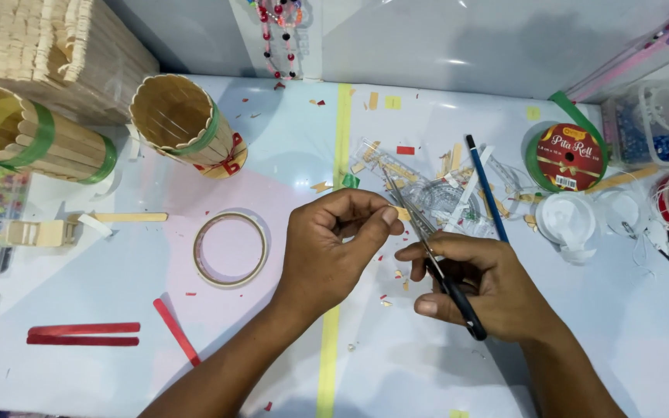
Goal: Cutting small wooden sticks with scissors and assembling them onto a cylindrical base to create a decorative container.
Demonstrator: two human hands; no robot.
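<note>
My right hand grips black-handled scissors, whose blades point up and left toward my left hand. My left hand is curled, with thumb and fingertips pinched together near the blades; whatever sits between them is too small to make out. Tiny red and tan scraps lie on the table under both hands. Just beyond the blades is a heap of cut wooden stick pieces and clear plastic.
A tape ring lies left of my hands, with red sticks near the front left. Two stick-built cylinders stand at the back left. A blue pencil, a green ribbon roll and white spools sit on the right.
</note>
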